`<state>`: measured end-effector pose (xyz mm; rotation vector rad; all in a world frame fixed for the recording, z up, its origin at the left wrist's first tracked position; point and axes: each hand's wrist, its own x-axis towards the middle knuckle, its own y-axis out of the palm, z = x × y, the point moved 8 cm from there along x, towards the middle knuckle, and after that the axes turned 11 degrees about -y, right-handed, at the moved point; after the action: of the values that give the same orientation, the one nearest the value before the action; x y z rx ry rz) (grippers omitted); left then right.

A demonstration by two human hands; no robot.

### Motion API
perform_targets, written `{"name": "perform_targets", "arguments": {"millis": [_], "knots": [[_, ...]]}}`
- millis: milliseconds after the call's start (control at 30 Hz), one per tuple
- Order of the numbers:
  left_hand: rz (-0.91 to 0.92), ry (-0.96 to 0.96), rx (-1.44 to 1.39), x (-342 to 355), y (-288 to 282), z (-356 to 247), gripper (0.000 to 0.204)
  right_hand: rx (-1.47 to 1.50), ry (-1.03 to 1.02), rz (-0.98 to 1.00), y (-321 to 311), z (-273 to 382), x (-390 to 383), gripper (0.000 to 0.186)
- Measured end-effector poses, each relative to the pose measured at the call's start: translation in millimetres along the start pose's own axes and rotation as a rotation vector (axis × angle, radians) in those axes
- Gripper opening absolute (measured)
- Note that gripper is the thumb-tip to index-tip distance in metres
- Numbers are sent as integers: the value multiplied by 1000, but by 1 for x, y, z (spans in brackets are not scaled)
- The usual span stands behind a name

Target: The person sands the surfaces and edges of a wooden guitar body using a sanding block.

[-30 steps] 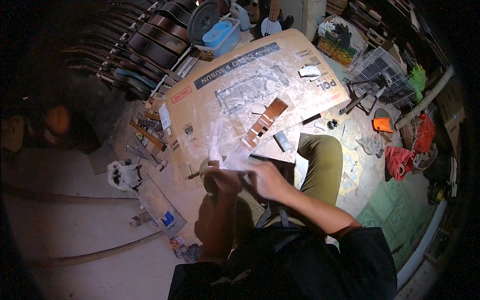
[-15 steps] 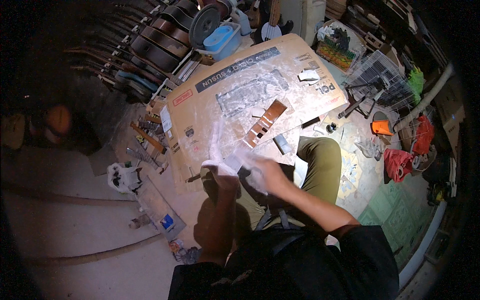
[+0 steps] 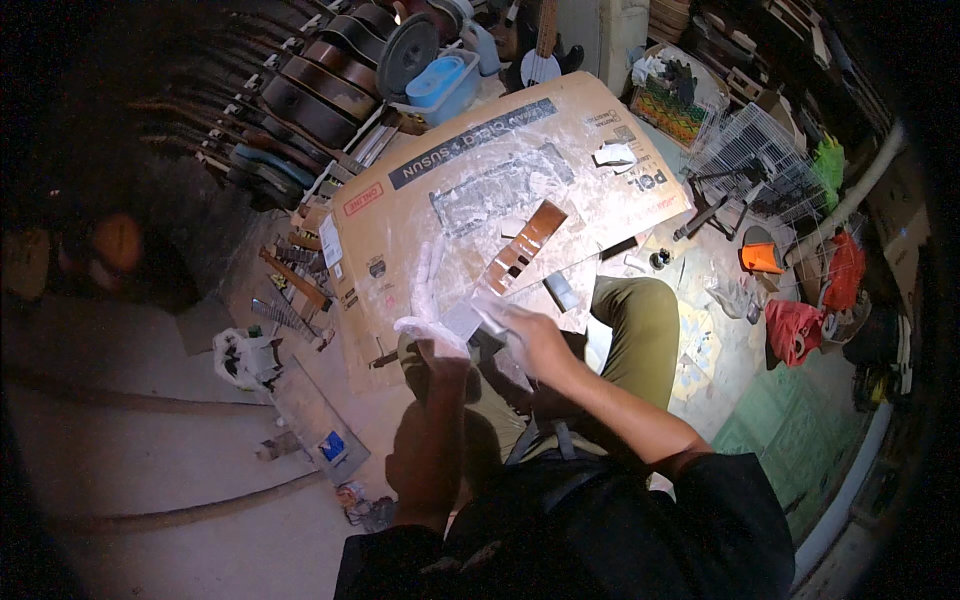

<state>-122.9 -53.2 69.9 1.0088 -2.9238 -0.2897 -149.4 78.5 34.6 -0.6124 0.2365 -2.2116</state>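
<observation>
The grey flat piece (image 3: 461,320) is between the two hands, at the near edge of the cardboard sheet (image 3: 405,205). Beyond the cardboard's far left corner stands a row of guitars (image 3: 310,90); left of the cardboard lies a long wooden piece (image 3: 295,277). The left hand (image 3: 436,328), white with dust, is over the cardboard's near edge with fingers stretched out and clasping nothing; the grey flat piece is just to its right. The right hand (image 3: 527,335), near that same edge, is closed around the piece's right end. The view is too coarse to say whether the piece also touches the left palm. The step in hand looks like working the piece close against the palm; the next move seems to call for a firm right grasp and a steady left hand. A brown slotted piece (image 3: 527,243) lies on the cardboard, and a grey block (image 3: 562,290) by its near right side.
</observation>
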Motion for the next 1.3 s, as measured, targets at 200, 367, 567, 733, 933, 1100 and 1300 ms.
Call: {"name": "perform_targets", "arguments": {"millis": [200,367,567,733,933,1100,1300], "knots": [[5,24,51,7,1,-5,135,38,-3,-9,3,-1,1,57],[-53,-22,15,23,-22,15,138,292,-189,-27,5,52,16,60],[-78,-67,75,20,-21,7,136,141,-169,-9,2,40,21,51],[-55,-78,65,20,-15,12,137,51,36,49,4,-35,13,54],[-48,-32,90,16,-13,9,132,179,-24,40,-2,-6,19,54],[-19,-3,90,18,-20,10,134,332,-168,6,-1,52,20,54],[-27,21,103,14,-16,4,142,233,-156,80,6,45,19,55]]}}
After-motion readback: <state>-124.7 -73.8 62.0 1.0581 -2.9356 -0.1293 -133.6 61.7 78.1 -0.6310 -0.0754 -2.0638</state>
